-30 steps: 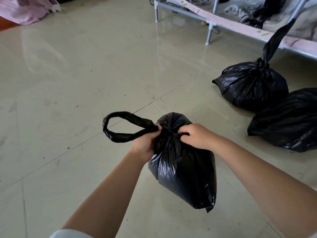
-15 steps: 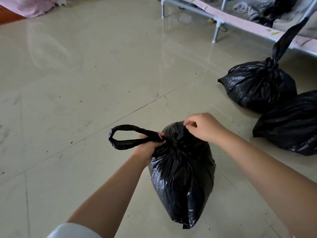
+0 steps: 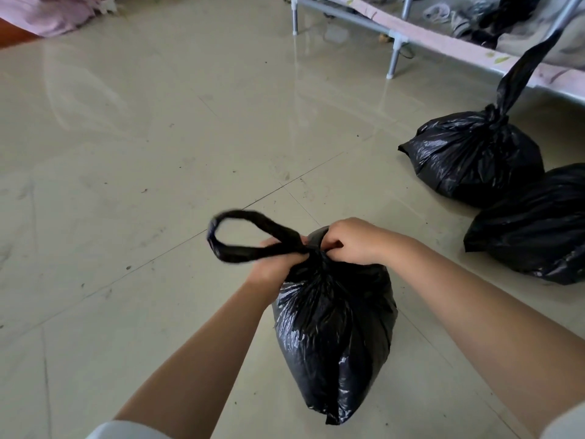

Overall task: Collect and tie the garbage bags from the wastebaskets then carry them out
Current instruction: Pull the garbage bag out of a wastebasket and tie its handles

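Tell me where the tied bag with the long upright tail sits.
In the head view, the tied bag sits on the floor at far right, beside the bed frame, touching another black bag.

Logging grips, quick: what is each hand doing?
Left hand: grips the black plastic garbage bag's twisted loop.
Right hand: pinches its gathered neck.

The floor (image 3: 158, 153) under me is glossy pale tile with thin grout lines, scuffed and speckled with bits of dirt. At its far right edge stands a metal bed frame (image 3: 394, 49) on grey legs with white feet, its rail covered in pink patterned cloth (image 3: 443, 42). Beneath that frame I can see a jumble of shoes and dark things, too blurred for me to sort. Across the floor from the frame, in the far left corner, pink fabric (image 3: 53, 14) hangs down to the tile.
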A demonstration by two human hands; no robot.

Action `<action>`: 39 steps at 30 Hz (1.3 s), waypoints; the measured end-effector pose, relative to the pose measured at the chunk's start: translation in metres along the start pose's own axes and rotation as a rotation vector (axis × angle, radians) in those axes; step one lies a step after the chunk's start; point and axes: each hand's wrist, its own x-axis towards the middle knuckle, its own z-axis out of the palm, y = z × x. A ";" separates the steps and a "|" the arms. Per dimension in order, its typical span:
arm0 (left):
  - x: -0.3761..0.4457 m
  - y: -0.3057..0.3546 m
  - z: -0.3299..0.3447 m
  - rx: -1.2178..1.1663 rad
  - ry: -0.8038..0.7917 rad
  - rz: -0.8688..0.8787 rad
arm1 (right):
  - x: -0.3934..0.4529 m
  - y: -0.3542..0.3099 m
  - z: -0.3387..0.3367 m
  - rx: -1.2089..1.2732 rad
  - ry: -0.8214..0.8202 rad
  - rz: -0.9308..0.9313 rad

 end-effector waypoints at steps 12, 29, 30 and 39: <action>-0.003 0.036 -0.013 -0.261 -0.087 -0.051 | -0.036 -0.009 -0.006 -0.189 -0.151 -0.060; -0.002 0.018 -0.029 0.207 0.313 -0.242 | -0.030 0.013 0.030 0.013 -0.278 0.043; -0.003 0.018 -0.029 0.254 0.275 -0.247 | -0.028 0.014 0.029 -0.028 -0.276 0.043; -0.002 0.068 -0.014 0.621 0.362 0.168 | -0.038 0.051 -0.004 0.024 -0.280 0.231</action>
